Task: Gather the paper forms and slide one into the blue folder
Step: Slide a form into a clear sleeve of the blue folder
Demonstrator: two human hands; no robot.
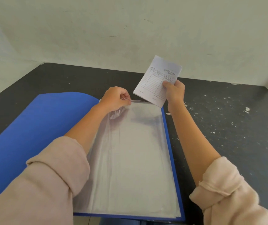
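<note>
The blue folder [32, 127] lies open on the black table, its cover flipped out to the left. Clear plastic sleeves [134, 159] fill its right half. My left hand [116, 99] pinches the top edge of the uppermost sleeve at the folder's far end and lifts it a little. My right hand [174, 91] holds a small stack of white paper forms [156, 80] with printed lines, tilted above the folder's far right corner. The lower corner of the forms reaches the sleeve's top edge.
The black table [227, 127] is speckled with white paint chips on the right. A pale wall [130, 30] stands close behind the table. The folder's near edge overhangs the table front, above my lap.
</note>
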